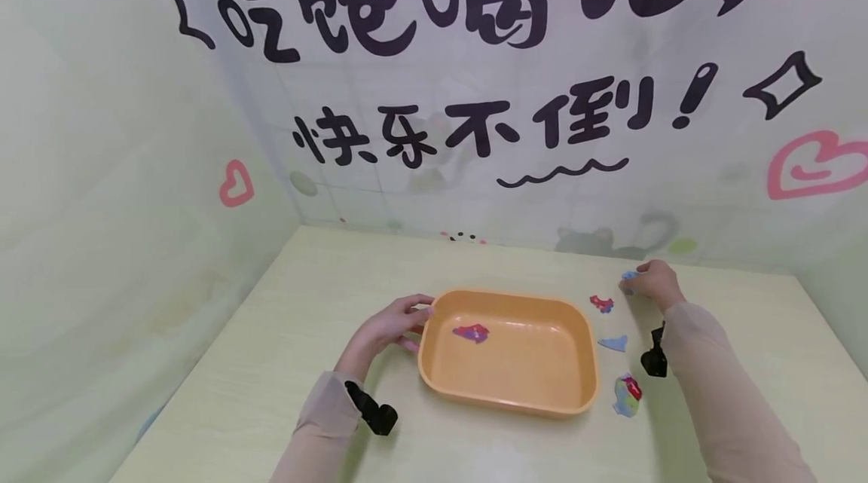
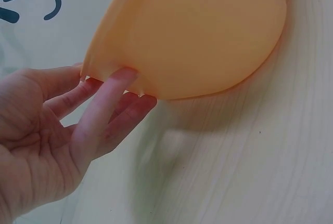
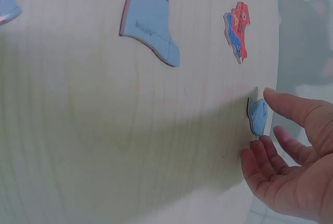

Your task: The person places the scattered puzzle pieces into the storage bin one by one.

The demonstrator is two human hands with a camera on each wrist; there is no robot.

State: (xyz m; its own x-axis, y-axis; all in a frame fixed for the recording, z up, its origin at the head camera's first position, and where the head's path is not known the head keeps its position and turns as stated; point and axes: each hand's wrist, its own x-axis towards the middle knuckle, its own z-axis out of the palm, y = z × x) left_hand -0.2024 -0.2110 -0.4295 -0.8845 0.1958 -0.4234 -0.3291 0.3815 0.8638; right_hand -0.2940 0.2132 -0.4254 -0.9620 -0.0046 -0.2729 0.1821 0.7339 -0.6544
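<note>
An orange tray (image 1: 511,408) stands on the table with a red and purple puzzle piece (image 1: 472,332) inside. At its left end my left hand (image 1: 392,323) holds the rim, the thumb against the outer wall (image 2: 208,42). Over at the far right, my right hand (image 1: 658,283) is beside a small blue puzzle piece (image 3: 257,116). Its thumb and fingers are spread around that piece, with the fingertips right at its edge. Close by lie a red and blue piece (image 3: 238,33) and a larger light-blue piece (image 3: 151,18).
Nearer the front, right of the tray, lies a multicoloured puzzle piece (image 1: 627,395). The pale wooden table (image 1: 325,264) meets a printed fabric wall (image 1: 420,204) at the back. Black wrist cameras hang below both sleeves.
</note>
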